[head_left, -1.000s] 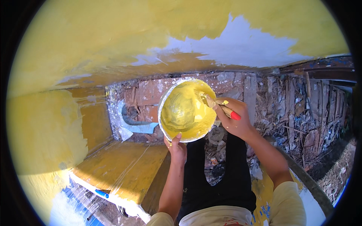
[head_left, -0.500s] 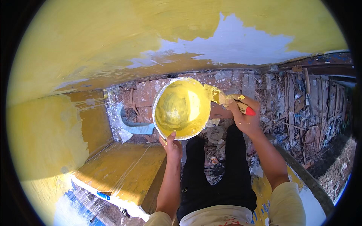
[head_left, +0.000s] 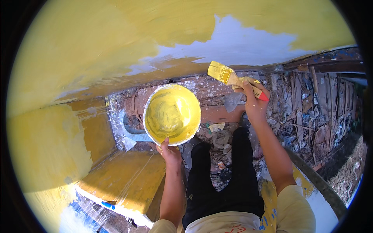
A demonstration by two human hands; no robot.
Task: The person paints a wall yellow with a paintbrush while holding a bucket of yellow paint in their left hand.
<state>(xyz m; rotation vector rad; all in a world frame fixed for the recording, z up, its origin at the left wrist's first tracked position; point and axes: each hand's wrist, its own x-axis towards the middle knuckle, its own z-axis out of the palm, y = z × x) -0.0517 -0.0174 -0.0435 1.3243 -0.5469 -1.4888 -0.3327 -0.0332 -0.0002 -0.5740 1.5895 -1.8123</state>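
Note:
My left hand (head_left: 169,153) grips the near rim of a paint bucket (head_left: 156,126), thumb over the edge. Yellow paint coats its inside, and its mouth tilts up toward me. In my right hand (head_left: 256,101) is a flat paintbrush (head_left: 234,79), held by its wooden handle with a red end. Its bristles are loaded with yellow paint and point up and left, apart from the bucket and close below the wall (head_left: 186,23). That wall is mostly yellow, with a ragged pale patch (head_left: 248,40) beyond the brush. Specks of paint dot my right hand.
Litter and broken boards (head_left: 303,112) cover the ground, thickest at the right. A yellow ledge (head_left: 128,174) juts out at the left, with a blue object (head_left: 108,205) at its edge. A light-blue curved piece (head_left: 136,134) lies behind the bucket. My legs (head_left: 204,171) stand between.
The paintbrush has moved from the bucket's right rim up and to the right, toward the wall. My left hand has shifted the bucket a little left and down.

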